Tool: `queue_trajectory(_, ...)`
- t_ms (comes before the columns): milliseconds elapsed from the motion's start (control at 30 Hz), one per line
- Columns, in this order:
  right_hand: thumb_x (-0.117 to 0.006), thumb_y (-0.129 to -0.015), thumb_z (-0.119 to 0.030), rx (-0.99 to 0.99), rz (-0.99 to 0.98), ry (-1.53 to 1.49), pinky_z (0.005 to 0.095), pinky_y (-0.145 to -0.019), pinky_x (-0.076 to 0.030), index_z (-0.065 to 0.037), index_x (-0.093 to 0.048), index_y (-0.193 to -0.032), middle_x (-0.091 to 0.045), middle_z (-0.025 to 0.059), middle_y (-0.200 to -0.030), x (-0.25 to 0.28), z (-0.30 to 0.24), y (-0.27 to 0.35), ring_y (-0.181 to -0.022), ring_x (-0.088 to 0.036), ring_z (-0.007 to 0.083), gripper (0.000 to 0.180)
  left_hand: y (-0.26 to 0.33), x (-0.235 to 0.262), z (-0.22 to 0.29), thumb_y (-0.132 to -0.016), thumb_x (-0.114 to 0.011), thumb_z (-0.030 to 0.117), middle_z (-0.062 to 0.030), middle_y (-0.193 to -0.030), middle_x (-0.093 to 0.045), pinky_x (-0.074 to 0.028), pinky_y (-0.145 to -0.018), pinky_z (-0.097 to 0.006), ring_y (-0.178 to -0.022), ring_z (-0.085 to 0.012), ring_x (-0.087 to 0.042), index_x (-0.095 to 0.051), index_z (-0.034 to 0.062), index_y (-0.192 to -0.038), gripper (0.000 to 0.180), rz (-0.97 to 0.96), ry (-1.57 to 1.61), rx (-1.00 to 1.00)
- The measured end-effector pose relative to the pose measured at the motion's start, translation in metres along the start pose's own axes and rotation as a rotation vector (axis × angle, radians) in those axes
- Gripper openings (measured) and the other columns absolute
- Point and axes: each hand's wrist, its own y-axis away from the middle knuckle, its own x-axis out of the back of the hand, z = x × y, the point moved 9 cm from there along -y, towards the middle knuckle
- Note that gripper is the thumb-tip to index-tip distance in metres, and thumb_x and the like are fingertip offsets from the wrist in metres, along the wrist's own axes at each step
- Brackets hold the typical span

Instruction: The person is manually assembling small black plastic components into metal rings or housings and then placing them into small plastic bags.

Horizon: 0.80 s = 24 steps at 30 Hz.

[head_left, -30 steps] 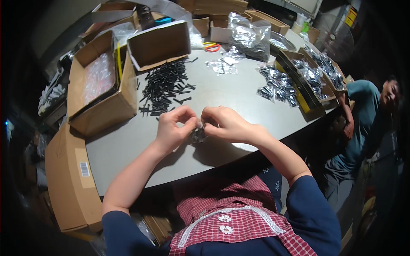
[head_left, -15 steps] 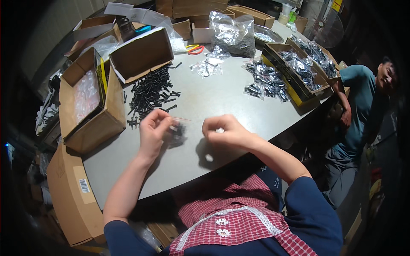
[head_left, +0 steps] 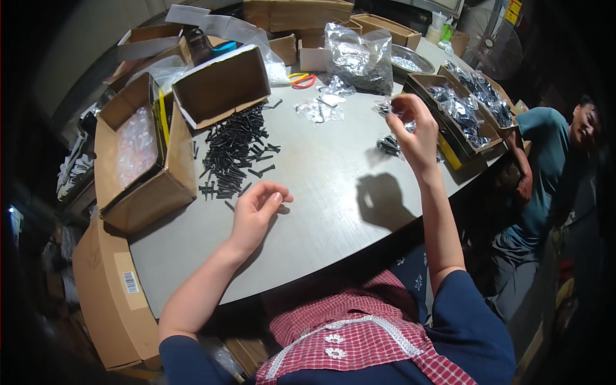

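Across a pale grey table [head_left: 314,224], seen from above through a round fisheye view, a person in a red checked apron [head_left: 359,321] works with two bare hands. The left hand [head_left: 255,217] rests low at the near middle, palm side inward, its fingers loosely curled and the thumb close to the forefinger, leaving a narrow space; whether anything is tucked inside cannot be told. Just beyond it, a little to the left, lies a spread heap of black screws [head_left: 234,151], with a few strays at its edges. The right hand [head_left: 414,128] is raised over the table's right part, thumb and forefinger bowed apart in a loose curve, casting a dark shadow on the table nearer the person. Small bags [head_left: 388,146] with dark pieces lie in a pile under and around that hand, partly hidden by it; one shows right by the fingertips, and whether they hold it cannot be told. Just right of the pile stands a long box [head_left: 475,156] filled with similar bags. At the far side are white packets [head_left: 319,110], scissors [head_left: 303,81] with red and yellow handles, a large clear bag [head_left: 359,61] of grey contents and a metal bowl [head_left: 425,63]. On the left, a carton [head_left: 151,199] holds clear packaging [head_left: 136,144]. Beyond the table's right edge, another person [head_left: 542,151] wears a teal shirt.
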Motion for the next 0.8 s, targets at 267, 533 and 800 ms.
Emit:
queue_trajectory(267,-0.066,-0.082,-0.015,0.338,-0.468,0.596,0.0477,-0.093,-0.052,-0.005,-0.073,-0.094,-0.071,0.0159,-0.104,-0.202,0.095,-0.031,-0.102,-0.069,0.0361,0.017,-0.006,-0.016,-0.002,-0.105,-0.056,0.006,-0.0081,-0.107,-0.069,-0.057,-0.086,-0.032,-0.101,-0.0157,-0.069,-0.064,-0.0008,-0.112,0.012,-0.069,0.001,-0.033)
queue_trajectory(533,-0.064,-0.092,-0.012,-0.085,-0.459,-0.113,0.0363,-0.083,-0.052,0.0,-0.073,-0.095,-0.073,0.012,-0.095,-0.168,0.104,-0.014,-0.09,-0.069,0.024,0.016,-0.002,-0.003,0.007,-0.104,-0.057,0.004,-0.0081,-0.105,-0.07,-0.059,-0.079,-0.03,-0.097,-0.0131,-0.067,-0.063,-0.0005,-0.114,0.013,-0.025,0.013,0.003)
queue_trajectory(800,-0.061,-0.105,-0.019,-0.229,-0.941,-0.68,0.0298,-0.076,-0.053,0.002,-0.068,-0.107,-0.07,0.0042,-0.089,-0.169,-0.065,0.097,-0.083,-0.065,0.0116,0.022,-0.01,0.016,0.036,-0.099,-0.068,0.009,-0.0055,-0.115,-0.071,-0.056,-0.083,-0.027,-0.101,-0.011,-0.066,-0.066,0.0019,-0.132,0.034,0.086,-0.259,-0.246)
